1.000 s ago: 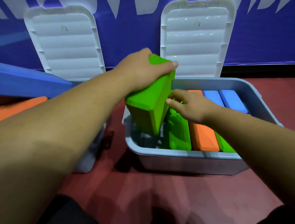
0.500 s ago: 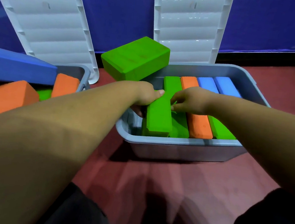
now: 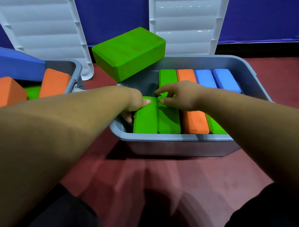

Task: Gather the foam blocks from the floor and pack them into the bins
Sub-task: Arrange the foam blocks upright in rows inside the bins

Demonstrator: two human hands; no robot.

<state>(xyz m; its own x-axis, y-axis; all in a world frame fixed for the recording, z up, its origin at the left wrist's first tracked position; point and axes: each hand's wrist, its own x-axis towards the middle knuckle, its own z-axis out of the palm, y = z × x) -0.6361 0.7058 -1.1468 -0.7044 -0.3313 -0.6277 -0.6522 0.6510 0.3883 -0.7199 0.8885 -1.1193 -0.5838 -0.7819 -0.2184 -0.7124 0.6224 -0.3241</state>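
At the far left, a grey bin (image 3: 77, 70) sat on the red floor (image 3: 139, 176), holding an orange block (image 3: 54, 82) on edge, a bit of green block (image 3: 32, 92), another orange block (image 3: 0, 91) nearer the camera, and a large blue block (image 3: 12, 63) lying across the top. Its white lid (image 3: 39, 16) leaned against the blue wall (image 3: 114, 7) behind it.

Next, the left hand (image 3: 134, 104) reached into the left end of the second grey bin (image 3: 178, 145). Its thumb lay on top of a green block (image 3: 145, 116) standing on edge, and its fingers (image 3: 126, 116) curled down the block's left side, gripping it.

A loose green block (image 3: 128, 52) rested tilted on that bin's far left corner, in front of the second white lid (image 3: 185, 20).

The right hand (image 3: 181, 95) hovered over the neighbouring green block (image 3: 169, 119), fingers loosely spread and grasping nothing; whether the fingertips touched the foam I could not tell.

Further right in the same bin stood a green block (image 3: 167, 77) at the back, orange blocks (image 3: 195, 122), another green block (image 3: 216, 127), and two blue blocks (image 3: 216, 79) at the far right.
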